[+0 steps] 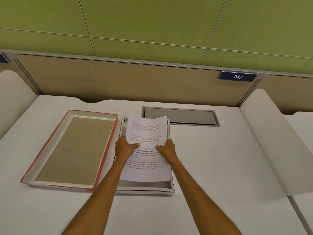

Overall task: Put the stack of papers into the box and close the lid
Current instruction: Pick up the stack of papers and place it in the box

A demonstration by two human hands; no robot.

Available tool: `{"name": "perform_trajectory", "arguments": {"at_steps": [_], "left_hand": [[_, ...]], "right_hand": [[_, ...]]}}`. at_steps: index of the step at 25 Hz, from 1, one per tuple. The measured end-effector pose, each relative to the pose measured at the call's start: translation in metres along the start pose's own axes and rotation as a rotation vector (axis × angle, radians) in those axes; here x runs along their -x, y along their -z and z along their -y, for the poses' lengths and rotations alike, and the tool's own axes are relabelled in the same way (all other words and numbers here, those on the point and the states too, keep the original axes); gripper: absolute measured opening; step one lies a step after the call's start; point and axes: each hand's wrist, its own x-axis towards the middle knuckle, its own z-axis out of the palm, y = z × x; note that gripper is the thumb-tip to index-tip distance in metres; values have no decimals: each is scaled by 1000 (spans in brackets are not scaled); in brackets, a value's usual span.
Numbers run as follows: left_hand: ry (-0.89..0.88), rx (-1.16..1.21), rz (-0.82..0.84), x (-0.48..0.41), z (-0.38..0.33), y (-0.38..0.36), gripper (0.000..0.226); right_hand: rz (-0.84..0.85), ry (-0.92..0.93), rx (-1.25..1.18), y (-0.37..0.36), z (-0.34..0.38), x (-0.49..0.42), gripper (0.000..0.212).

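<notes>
A stack of white printed papers (145, 133) is held over the open white box (145, 188) in the middle of the desk. My left hand (124, 147) grips the stack's left edge and my right hand (167, 150) grips its right edge, thumbs on top. The papers cover most of the box; only its near inner floor and rim show. The far edge of the stack curls up slightly. The box lid (71, 150), red outside with a brown inside, lies upside down on the desk just left of the box.
A grey metal cable hatch (181, 116) is set into the white desk (220, 167) behind the box. Tan partition panels with a blue sign reading 247 (237, 76) stand at the back. White curved dividers (271, 141) rise on both sides.
</notes>
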Motion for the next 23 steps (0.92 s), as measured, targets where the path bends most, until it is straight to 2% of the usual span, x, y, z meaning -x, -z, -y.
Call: {"name": "perform_trajectory", "arguments": {"at_steps": [10, 23], "left_hand": [[49, -4, 33, -28, 20, -7, 46], [79, 48, 66, -35, 31, -22, 41]], "right_hand": [[-50, -1, 103, -32, -10, -27, 27], [-80, -10, 179, -36, -27, -42, 23]]}}
